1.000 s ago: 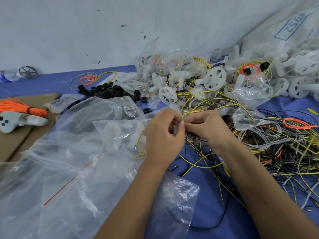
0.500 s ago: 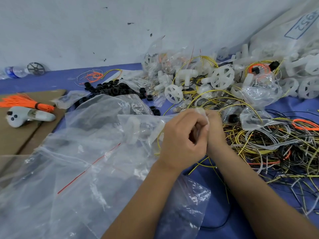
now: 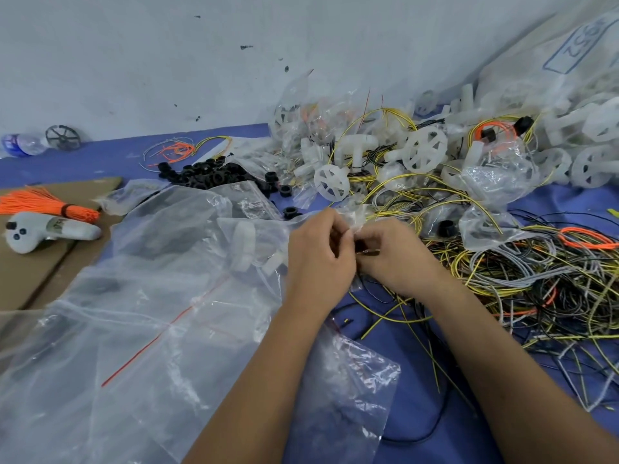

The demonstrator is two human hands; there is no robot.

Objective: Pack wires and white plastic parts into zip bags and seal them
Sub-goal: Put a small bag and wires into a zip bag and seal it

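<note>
Both hands meeting at mid-frame over the blue cloth point(image 3: 418, 413): left hand point(image 3: 320, 252) with fingers curled, pinching the mouth edge of a small clear zip bag point(image 3: 264, 236); right hand point(image 3: 392, 252) curled too, pinching the same crumpled plastic edge from the other side, fingertips of both almost touching. Hard to tell whether anything else sits between the fingers. Inside that bag, a white plastic part point(image 3: 244, 244), upright, just left of the left hand. Beneath and left of the forearms, a spread of larger empty zip bags point(image 3: 134, 329) with red seal lines, overlapping each other. Right of the right hand, a tangled heap of wires point(image 3: 536, 283), yellow, grey, black and orange, reaching under the wrist. Beyond the hands, a pile of white wheel-shaped plastic parts point(image 3: 425, 149) mixed with yellow wires and filled bags, up against the wall. Left of that pile, a cluster of black rings point(image 3: 214, 174). Far left, on cardboard point(image 3: 30, 262), an orange wire bundle point(image 3: 43, 204) touching a white handheld controller point(image 3: 43, 231). At the far left by the wall, a water bottle point(image 3: 21, 144) lying on its side.
</note>
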